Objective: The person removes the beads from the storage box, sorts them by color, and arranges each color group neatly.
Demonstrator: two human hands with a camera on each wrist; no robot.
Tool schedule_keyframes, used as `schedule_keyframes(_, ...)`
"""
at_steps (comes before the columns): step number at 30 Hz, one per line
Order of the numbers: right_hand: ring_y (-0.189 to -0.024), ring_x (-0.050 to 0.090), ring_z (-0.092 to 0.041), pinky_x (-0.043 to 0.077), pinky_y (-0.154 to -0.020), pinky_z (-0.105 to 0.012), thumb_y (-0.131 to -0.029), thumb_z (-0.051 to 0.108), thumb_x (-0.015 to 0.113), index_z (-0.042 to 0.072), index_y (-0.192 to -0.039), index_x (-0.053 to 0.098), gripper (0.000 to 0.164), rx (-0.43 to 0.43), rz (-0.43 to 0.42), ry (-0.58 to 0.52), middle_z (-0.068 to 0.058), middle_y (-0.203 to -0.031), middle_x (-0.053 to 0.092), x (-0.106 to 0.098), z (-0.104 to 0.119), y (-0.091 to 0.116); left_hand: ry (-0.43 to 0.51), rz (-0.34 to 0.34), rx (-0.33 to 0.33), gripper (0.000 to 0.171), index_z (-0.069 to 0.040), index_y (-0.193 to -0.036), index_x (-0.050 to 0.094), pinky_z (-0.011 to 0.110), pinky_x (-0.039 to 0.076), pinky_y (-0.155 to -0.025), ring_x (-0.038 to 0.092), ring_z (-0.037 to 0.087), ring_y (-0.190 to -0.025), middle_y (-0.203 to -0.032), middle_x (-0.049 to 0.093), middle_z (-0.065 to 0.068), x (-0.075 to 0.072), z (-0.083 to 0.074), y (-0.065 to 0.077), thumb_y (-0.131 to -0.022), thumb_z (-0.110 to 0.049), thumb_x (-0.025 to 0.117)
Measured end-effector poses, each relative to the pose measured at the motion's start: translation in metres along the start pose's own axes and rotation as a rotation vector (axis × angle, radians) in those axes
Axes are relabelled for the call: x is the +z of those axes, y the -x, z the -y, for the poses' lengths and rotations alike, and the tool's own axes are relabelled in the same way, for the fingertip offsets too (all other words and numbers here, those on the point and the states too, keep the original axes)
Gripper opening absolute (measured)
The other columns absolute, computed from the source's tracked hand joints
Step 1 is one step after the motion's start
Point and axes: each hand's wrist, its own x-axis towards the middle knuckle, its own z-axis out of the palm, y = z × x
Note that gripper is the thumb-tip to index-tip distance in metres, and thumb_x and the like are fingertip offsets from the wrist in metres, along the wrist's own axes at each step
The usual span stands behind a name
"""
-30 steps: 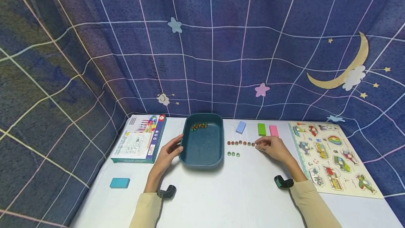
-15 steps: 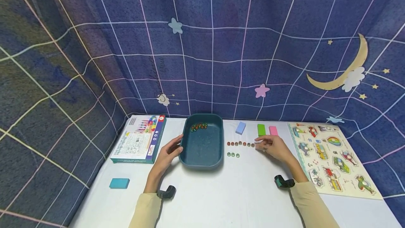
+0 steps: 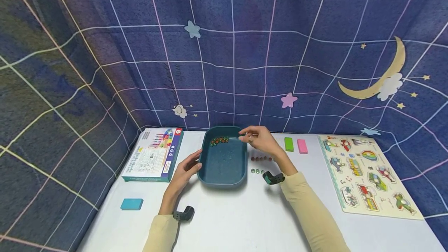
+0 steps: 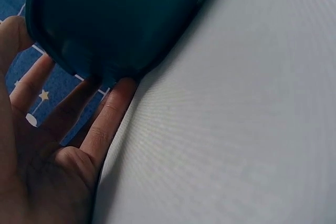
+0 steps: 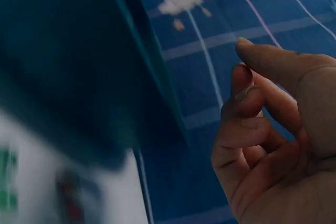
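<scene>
Your left hand (image 3: 184, 171) rests at the near half of the left side of the tray (image 3: 224, 172), with the fingers fairly straight, a little spread and meeting its outer wall, and the thumb beside the rim. Nothing is gripped, so this looks like a light steadying touch, enough to stop the tray sliding.

Your right hand (image 3: 260, 140) is raised at the tray's far right corner, fingertips just over the rim. Its fingers are loosely bent, with the thumb tip near the index tip and a slim gap between; you show no piece there. That half-closed shape seems suited to things this small, and the lifted wrist probably keeps your arm off the rows below it.

The mixed pieces (image 3: 219, 140), red and green, sit inside the tray at its far left, where the walls likely keep them from scattering. Just right of the tray lie a mostly red row (image 3: 257, 159) and, nearer you, a green row (image 3: 257, 171). The gaps within each row presumably keep every piece easy to see; your forearm hides the red row's right end. The green block (image 3: 289, 144) and pink block (image 3: 302, 146) stand farther right of the tray, apparently out of your way.
</scene>
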Motion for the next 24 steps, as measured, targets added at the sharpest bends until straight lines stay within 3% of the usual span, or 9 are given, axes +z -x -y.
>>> schedule_keyframes(4, -0.057, 0.054, -0.017, 0.042, -0.053, -0.027, -0.098, 0.022, 0.077, 0.008, -0.120, 0.078, 0.026, 0.027, 0.070, 0.001, 0.000, -0.078, 0.069, 0.035, 0.011, -0.032, 0.001, 0.004, 0.000, 0.055, -0.014, -0.158, 0.051, 0.022, 0.057, -0.100, 0.057, 0.036, -0.143, -0.162, 0.051, 0.018, 0.001, 0.001, -0.001, -0.105, -0.018, 0.066)
schedule_keyframes(8, -0.066, 0.066, -0.035, 0.050, -0.055, -0.034, -0.097, 0.020, 0.078, 0.005, -0.121, 0.078, 0.028, 0.078, 0.135, 0.061, -0.016, -0.081, 0.074, 0.062, 0.011, -0.056, 0.010, 0.011, 0.018, 0.055, -0.011, -0.158, 0.050, 0.022, 0.057, -0.099, 0.055, 0.044, -0.143, -0.161, 0.051, 0.022, 0.001, 0.001, -0.001, -0.105, -0.017, 0.065)
schedule_keyframes(11, -0.062, 0.068, -0.028, 0.056, -0.055, -0.034, -0.095, 0.015, 0.079, 0.003, -0.117, 0.078, 0.025, 0.106, 0.147, 0.137, -0.020, -0.082, 0.076, 0.078, 0.003, -0.068, 0.011, 0.015, 0.023, 0.055, -0.010, -0.158, 0.049, 0.022, 0.057, -0.099, 0.054, 0.046, -0.144, -0.161, 0.050, 0.024, 0.000, 0.001, -0.001, -0.106, -0.016, 0.064)
schedule_keyframes(15, -0.050, 0.059, -0.009, 0.053, -0.049, -0.025, -0.092, 0.009, 0.081, 0.005, -0.109, 0.081, 0.018, 0.144, 0.123, 0.222, -0.011, -0.069, 0.074, 0.094, -0.008, -0.076, 0.002, 0.016, 0.012, 0.055, -0.011, -0.158, 0.049, 0.022, 0.057, -0.099, 0.054, 0.043, -0.144, -0.163, 0.049, 0.022, -0.001, 0.000, -0.001, -0.106, -0.017, 0.064)
schedule_keyframes(24, -0.048, 0.055, -0.006, 0.045, -0.046, -0.018, -0.087, 0.009, 0.086, 0.008, -0.102, 0.084, 0.015, 0.120, 0.109, 0.332, -0.007, -0.078, 0.080, 0.107, -0.015, -0.078, 0.000, 0.034, 0.031, 0.056, -0.010, -0.159, 0.048, 0.021, 0.055, -0.102, 0.052, 0.047, -0.146, -0.164, 0.047, 0.022, 0.001, -0.001, 0.000, -0.106, -0.017, 0.063)
